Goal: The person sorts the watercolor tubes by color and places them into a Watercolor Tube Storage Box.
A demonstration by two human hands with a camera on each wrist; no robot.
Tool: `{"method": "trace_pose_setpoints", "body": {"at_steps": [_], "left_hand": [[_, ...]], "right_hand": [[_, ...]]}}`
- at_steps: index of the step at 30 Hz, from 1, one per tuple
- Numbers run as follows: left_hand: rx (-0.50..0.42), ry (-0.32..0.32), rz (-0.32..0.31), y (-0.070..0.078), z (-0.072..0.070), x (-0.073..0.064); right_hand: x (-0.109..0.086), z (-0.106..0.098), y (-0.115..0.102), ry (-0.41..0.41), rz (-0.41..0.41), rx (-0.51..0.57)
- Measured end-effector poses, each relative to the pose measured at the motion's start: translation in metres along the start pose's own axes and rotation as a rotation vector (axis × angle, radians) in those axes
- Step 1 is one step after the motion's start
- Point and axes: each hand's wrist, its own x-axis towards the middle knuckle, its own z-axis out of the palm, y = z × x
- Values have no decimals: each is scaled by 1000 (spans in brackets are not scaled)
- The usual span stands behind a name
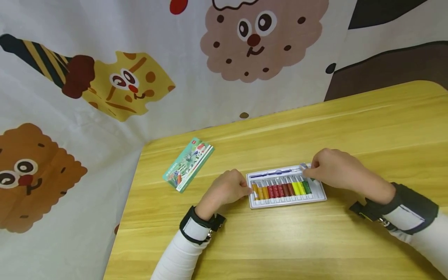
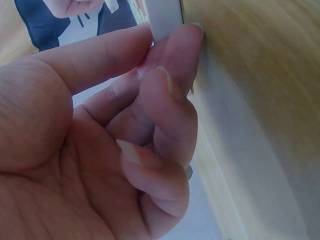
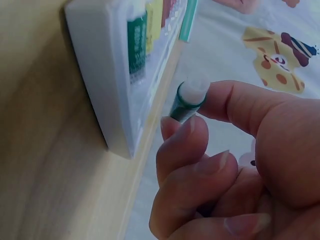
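A white plastic tray (image 1: 317,191) lies on the table with a row of paint tubes (image 1: 281,190) in it, running from orange through red, brown and yellow to green. Above the row lies a blue paintbrush (image 1: 271,174). My left hand (image 1: 227,188) pinches the tray's left end between thumb and fingers; the left wrist view shows the tray's white edge (image 2: 166,17) there. Over the tray's right end, my right hand (image 1: 334,169) holds a green paint tube (image 3: 185,106) with a whitish cap, pinched between thumb and fingers, apart from the tray.
A green illustrated box (image 1: 189,164) lies on the wooden table (image 1: 280,241) left of the tray. Behind the table hangs a white cloth (image 1: 189,97) printed with cartoon biscuits and cheese.
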Motion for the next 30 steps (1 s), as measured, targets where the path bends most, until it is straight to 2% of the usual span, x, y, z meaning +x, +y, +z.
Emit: {"method": "trace_pose_setpoints", "body": {"at_steps": [10, 16, 24, 30], "left_hand": [[40, 8, 14, 0, 0, 0], [27, 7, 12, 0, -1, -2], [8, 8, 8, 0, -2, -3], [4, 5, 7, -1, -1, -3]], "right_hand": [[-10, 12, 0, -4, 10, -25], [-11, 17, -4, 6, 10, -42], [-13, 22, -8, -43, 35, 51], [-14, 22, -12, -55, 62, 61]]}}
